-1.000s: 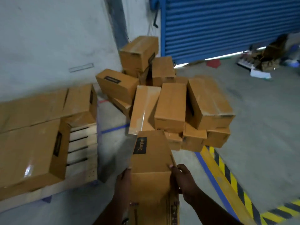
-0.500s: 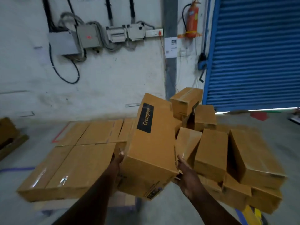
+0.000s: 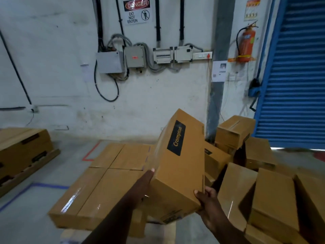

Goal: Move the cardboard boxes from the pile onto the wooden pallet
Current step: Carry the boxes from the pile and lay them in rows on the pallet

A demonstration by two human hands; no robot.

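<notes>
I hold a long cardboard box [image 3: 179, 166] with a black "Crompton" label, tilted, far end raised. My left hand [image 3: 146, 182] presses its left side and my right hand [image 3: 205, 196] grips its near right corner. Below and to the left, several boxes [image 3: 109, 184] lie flat side by side on the wooden pallet [image 3: 70, 234], of which only a pale strip shows at the bottom. The pile of boxes [image 3: 263, 191] lies jumbled on the right, partly hidden behind the held box.
Another loaded pallet [image 3: 22, 152] stands at the far left. The white wall behind carries electrical boxes [image 3: 123, 60] and a fire extinguisher [image 3: 245, 44]. A blue roller shutter [image 3: 295, 76] fills the right. Blue and red tape lines mark the grey floor [image 3: 40, 187].
I lifted the box off the floor by the pile and swung it left and up toward the pallet. My view rose from the floor to the wall.
</notes>
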